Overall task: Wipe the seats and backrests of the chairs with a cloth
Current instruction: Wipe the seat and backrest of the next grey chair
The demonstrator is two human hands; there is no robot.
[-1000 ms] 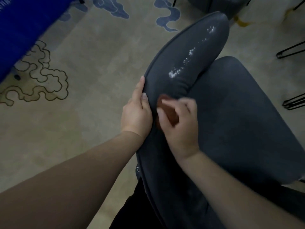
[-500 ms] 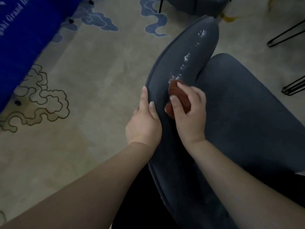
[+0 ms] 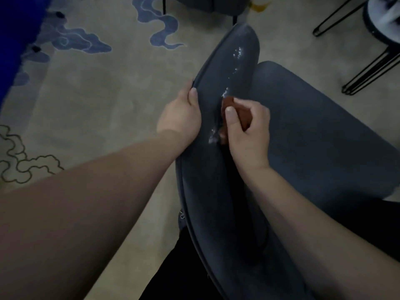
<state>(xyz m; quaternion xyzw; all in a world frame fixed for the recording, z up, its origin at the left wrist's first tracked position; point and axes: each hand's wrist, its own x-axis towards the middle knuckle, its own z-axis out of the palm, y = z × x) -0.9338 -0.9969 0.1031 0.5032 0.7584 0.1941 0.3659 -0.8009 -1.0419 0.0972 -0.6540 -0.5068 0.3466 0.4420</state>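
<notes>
Head view has you looking down over the dark grey upholstered chair backrest point(image 3: 218, 180), which is the landmark here. Your left hand point(image 3: 180, 116) is curled over the backrest's left edge, thumb lying on the padded top and the other fingers hidden round the back. Your right hand point(image 3: 247, 131) sits on top of the backrest, just beside the left one but not touching it, pinching a small reddish-brown cloth point(image 3: 227, 105) between thumb and curled fingers. The cloth is pressed onto the backrest's top, mostly hidden under your hand. White flecks of residue point(image 3: 237, 54) run along the backrest beyond the cloth, and a little patch shows right beside your thumb too. To the right of the backrest is the matching dark grey seat point(image 3: 320, 135). Left of it is beige carpet with blue cloud swirls point(image 3: 86, 87), with black hairpin legs point(image 3: 368, 72) off past the seat.
</notes>
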